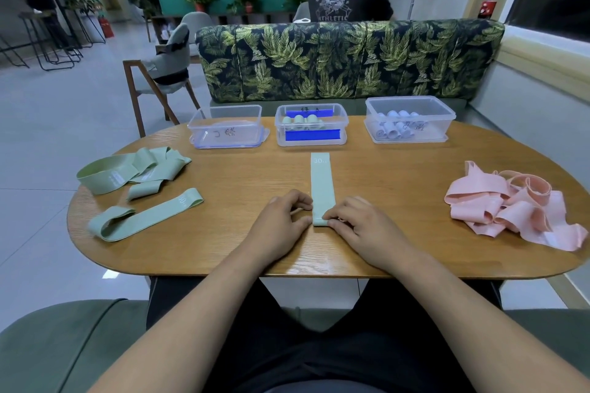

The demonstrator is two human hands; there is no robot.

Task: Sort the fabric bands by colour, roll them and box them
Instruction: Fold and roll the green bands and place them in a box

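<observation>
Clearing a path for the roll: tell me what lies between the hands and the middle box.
Head view: only the flat green band, pinched at its near end by left hand and right hand, then bare table before the middle box.

Flat green band (pixel 321 182) centred, near end folded, pink pile (pixel 510 210) right
</observation>
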